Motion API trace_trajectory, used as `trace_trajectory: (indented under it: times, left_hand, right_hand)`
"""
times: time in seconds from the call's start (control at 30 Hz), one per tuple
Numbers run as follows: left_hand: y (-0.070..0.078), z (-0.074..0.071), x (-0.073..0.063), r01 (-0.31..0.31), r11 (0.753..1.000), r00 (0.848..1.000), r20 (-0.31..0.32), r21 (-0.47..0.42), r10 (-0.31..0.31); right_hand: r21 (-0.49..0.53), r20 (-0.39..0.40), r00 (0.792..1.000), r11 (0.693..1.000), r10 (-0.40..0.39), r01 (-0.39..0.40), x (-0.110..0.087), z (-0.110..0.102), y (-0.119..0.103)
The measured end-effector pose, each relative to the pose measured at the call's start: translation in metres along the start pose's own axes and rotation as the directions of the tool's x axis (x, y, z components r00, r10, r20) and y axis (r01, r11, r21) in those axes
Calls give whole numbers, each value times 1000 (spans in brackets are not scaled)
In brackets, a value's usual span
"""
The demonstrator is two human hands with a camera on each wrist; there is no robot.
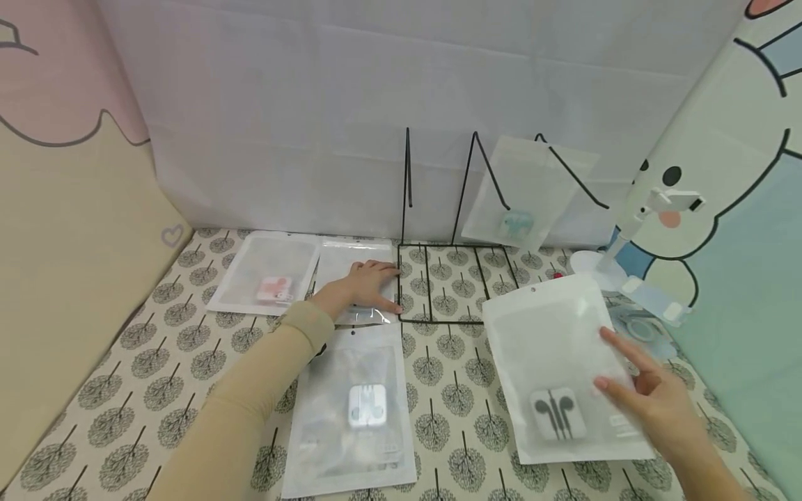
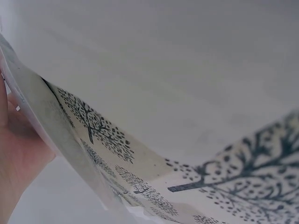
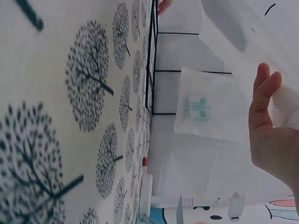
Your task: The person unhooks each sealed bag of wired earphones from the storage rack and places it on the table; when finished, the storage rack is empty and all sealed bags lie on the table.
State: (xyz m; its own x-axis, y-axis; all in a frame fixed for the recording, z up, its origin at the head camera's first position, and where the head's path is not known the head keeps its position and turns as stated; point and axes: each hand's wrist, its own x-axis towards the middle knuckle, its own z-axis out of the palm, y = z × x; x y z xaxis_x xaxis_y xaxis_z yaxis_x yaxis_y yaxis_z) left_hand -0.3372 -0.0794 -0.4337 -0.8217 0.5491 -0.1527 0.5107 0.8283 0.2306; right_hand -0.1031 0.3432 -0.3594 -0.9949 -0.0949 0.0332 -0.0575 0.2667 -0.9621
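My right hand (image 1: 651, 396) holds a white zip pouch (image 1: 545, 334) by its right edge, tilted up over the right side of the table. Black earphones (image 1: 554, 414) show through its lower part. In the right wrist view, curled fingers (image 3: 265, 93) are at this pouch's edge. My left hand (image 1: 366, 284) lies over a clear pouch (image 1: 341, 257), fingertips at the left bar of a black wire rack (image 1: 432, 322). A frosted pouch with a teal item (image 1: 516, 223) hangs on the rack's right hook. In the left wrist view, a sheet-like edge partly hides the left hand (image 2: 23, 154).
A pouch with a pink item (image 1: 276, 289) lies at the back left. Another, with white earphones (image 1: 367, 406), lies front centre. At the right stand a white phone holder (image 1: 617, 247) and a pale blue item (image 1: 642, 330). Hanging fabric (image 1: 282, 125) borders the table.
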Motion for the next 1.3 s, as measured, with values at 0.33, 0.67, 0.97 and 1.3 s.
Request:
trace_trajectory:
  times: [0.33,0.67,0.97,1.3]
  left_hand:
    - [-3,3,2,-4,1000,1000,-8,24,4]
    - [-2,1,2,1,1000,1000,-6,25,0]
    - [-2,1,1,-5,1000,1000,0,18,5]
    - [-4,3,3,-4,1000,1000,1,22,4]
  right_hand:
    - [-165,-48,988,974,149,-155,-4,47,-3]
    - [-121,39,987,982,153,-147,0,79,6]
    - [-20,158,974,987,161,-160,4,90,9]
    - [-345,218,967,937,136,-54,11,84,17]
